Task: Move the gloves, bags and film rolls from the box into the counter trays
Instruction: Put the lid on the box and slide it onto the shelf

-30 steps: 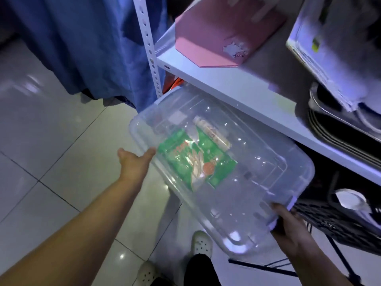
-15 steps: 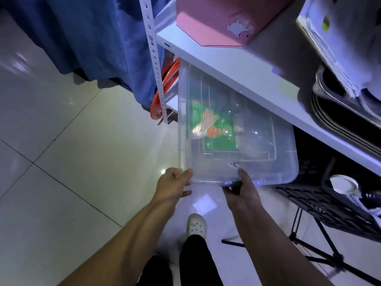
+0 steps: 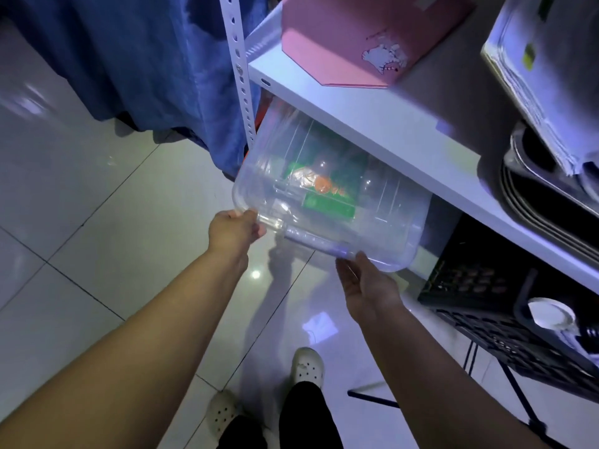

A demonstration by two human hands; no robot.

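Observation:
A clear plastic box [image 3: 382,218] with a lid sits partly under the white shelf [image 3: 372,124], its near end sticking out over the floor. Through its top I see a green packet [image 3: 324,192] with an orange and white picture. My left hand [image 3: 235,230] grips the box's near left corner. My right hand [image 3: 366,280] holds the near right edge from below, fingers under the rim. The rest of the box's contents are hidden by glare and the shelf.
A pink folder [image 3: 356,37] and stacked papers [image 3: 544,76] lie on the shelf, with metal trays [image 3: 544,205] at the right. A black crate [image 3: 505,319] stands on a stand to the right. Blue cloth [image 3: 146,59] hangs at left beside a perforated post [image 3: 241,76]. My feet [image 3: 306,367] are on tiled floor.
The box has turned and slid back under the shelf. My left hand moved from its side to the near left corner; my right hand shifted along the near edge.

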